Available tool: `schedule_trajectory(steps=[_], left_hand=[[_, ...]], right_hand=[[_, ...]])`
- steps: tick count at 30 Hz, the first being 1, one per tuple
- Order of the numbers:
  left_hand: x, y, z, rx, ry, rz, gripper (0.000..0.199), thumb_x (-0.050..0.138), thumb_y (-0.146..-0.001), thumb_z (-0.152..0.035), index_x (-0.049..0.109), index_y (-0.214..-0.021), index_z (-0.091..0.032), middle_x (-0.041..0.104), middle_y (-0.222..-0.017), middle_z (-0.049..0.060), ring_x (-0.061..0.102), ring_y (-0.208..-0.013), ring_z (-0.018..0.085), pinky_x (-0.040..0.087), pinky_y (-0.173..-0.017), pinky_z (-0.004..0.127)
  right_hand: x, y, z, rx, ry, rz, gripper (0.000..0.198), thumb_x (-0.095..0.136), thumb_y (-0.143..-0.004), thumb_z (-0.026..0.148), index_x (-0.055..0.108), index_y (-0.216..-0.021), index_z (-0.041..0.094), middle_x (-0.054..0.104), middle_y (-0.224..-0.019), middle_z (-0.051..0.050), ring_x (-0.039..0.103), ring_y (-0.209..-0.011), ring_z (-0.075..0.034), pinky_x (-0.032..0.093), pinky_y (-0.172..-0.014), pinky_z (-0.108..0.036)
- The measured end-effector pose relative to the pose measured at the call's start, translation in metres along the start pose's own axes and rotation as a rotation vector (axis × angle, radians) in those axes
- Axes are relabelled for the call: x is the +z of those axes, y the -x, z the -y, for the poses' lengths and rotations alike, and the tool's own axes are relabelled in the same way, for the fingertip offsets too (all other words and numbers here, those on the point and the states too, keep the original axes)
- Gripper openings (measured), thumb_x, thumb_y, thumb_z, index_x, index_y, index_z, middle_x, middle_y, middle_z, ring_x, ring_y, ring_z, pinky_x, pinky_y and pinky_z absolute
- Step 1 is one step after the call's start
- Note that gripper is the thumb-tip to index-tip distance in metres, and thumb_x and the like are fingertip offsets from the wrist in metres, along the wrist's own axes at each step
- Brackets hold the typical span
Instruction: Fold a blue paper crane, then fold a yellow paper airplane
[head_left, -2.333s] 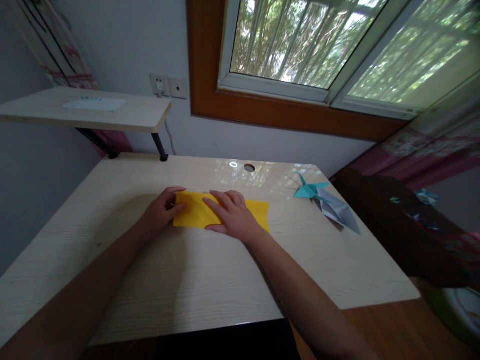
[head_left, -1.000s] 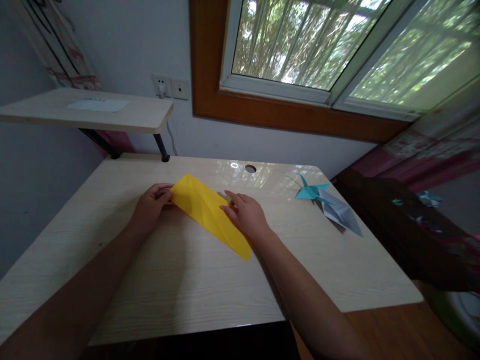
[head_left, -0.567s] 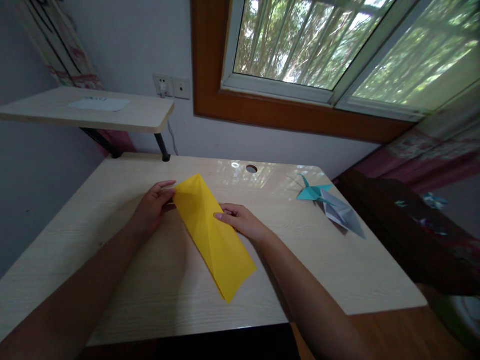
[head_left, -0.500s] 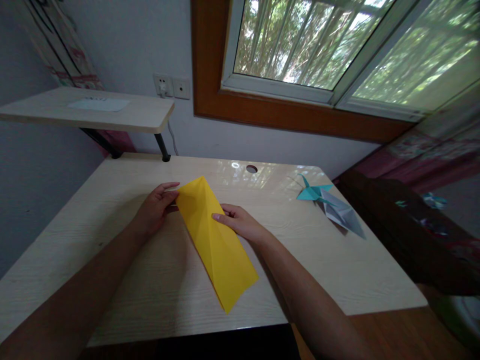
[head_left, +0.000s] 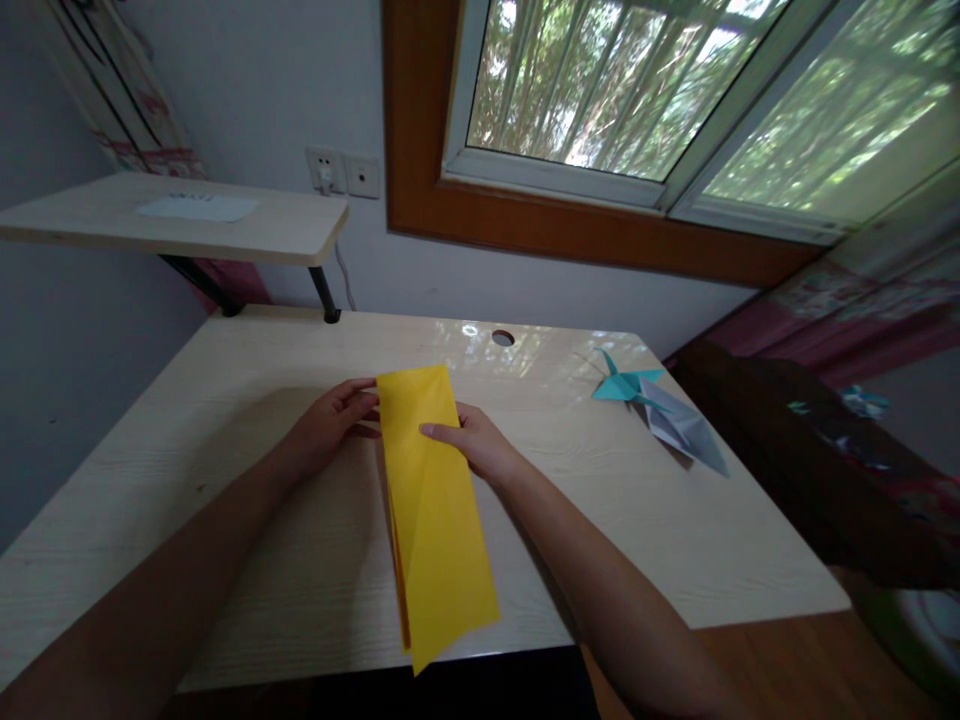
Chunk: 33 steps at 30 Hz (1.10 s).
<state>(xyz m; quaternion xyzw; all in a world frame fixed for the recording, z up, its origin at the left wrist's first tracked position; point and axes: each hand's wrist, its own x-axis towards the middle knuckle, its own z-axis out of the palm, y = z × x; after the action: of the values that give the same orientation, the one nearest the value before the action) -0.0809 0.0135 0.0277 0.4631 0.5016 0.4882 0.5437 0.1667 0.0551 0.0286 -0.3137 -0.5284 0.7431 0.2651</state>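
Observation:
A sheet of yellow paper (head_left: pixel 442 520), folded in layers with diagonal creases, stands tilted over the desk in front of me. Its lower left edge shows the layers slightly parted. My right hand (head_left: pixel 476 440) grips it at the right edge, thumb across the front and fingers hidden behind. At the upper left edge is my left hand (head_left: pixel 341 420), its fingers apart and the fingertips at the paper's edge; whether some reach behind cannot be made out.
On the right of the desk (head_left: pixel 600 540) lie a teal origami crane (head_left: pixel 626 385) and a grey folded paper piece (head_left: pixel 682 430), touching each other. A raised shelf (head_left: pixel 285 225) stands at the back left. The desk has a round cable hole (head_left: pixel 503 338) near the wall.
The yellow paper has turned more upright, its top swinging right and its bottom coming nearer to me. My left hand has moved right, and its thumb no longer overlaps the paper.

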Motion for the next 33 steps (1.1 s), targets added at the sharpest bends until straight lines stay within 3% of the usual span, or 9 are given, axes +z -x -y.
schedule_trajectory(steps=[6,12,17,25,33], left_hand=[[0.004,0.003,0.004,-0.021,-0.069,0.09,0.048,0.068,-0.089,-0.05,0.062,-0.128,-0.023,0.075,-0.102,0.007,0.071,-0.081,0.02,0.057,-0.068,0.031],[0.022,0.009,0.001,-0.046,-0.153,0.135,0.035,0.069,-0.087,-0.05,0.071,-0.105,-0.019,0.07,-0.081,0.001,0.064,-0.07,0.016,0.053,-0.069,0.03],[0.032,0.008,0.003,-0.072,-0.036,0.113,0.032,0.074,-0.083,-0.048,0.07,-0.093,-0.018,0.067,-0.077,0.0,0.061,-0.068,0.014,0.048,-0.064,0.026],[0.044,-0.009,0.004,-0.147,0.236,0.217,0.037,0.085,-0.073,-0.045,0.063,-0.079,-0.016,0.058,-0.067,-0.003,0.05,-0.058,0.008,0.038,-0.056,0.021],[0.046,-0.017,0.011,-0.186,0.231,0.295,0.034,0.087,-0.071,-0.04,0.062,-0.076,-0.016,0.059,-0.064,-0.003,0.051,-0.057,0.009,0.038,-0.057,0.022]], right_hand=[[0.0,-0.003,-0.002,-0.108,-0.125,-0.125,0.048,0.084,-0.074,0.042,0.07,-0.114,0.02,0.075,-0.117,-0.01,0.074,-0.094,-0.025,0.06,-0.089,-0.042],[-0.004,-0.007,-0.006,-0.193,-0.202,-0.241,0.041,0.085,-0.073,0.042,0.071,-0.106,0.022,0.077,-0.111,-0.007,0.075,-0.091,-0.026,0.061,-0.087,-0.042],[-0.007,-0.007,-0.003,-0.24,-0.262,-0.312,0.039,0.085,-0.073,0.04,0.07,-0.105,0.022,0.077,-0.109,-0.007,0.075,-0.091,-0.027,0.062,-0.084,-0.042],[-0.011,-0.003,0.002,-0.263,-0.321,-0.347,0.039,0.085,-0.074,0.037,0.068,-0.105,0.022,0.077,-0.109,-0.008,0.075,-0.089,-0.028,0.063,-0.082,-0.044],[-0.014,-0.001,0.006,-0.266,-0.316,-0.371,0.037,0.084,-0.074,0.038,0.067,-0.102,0.023,0.077,-0.101,-0.005,0.073,-0.081,-0.024,0.062,-0.077,-0.039]])
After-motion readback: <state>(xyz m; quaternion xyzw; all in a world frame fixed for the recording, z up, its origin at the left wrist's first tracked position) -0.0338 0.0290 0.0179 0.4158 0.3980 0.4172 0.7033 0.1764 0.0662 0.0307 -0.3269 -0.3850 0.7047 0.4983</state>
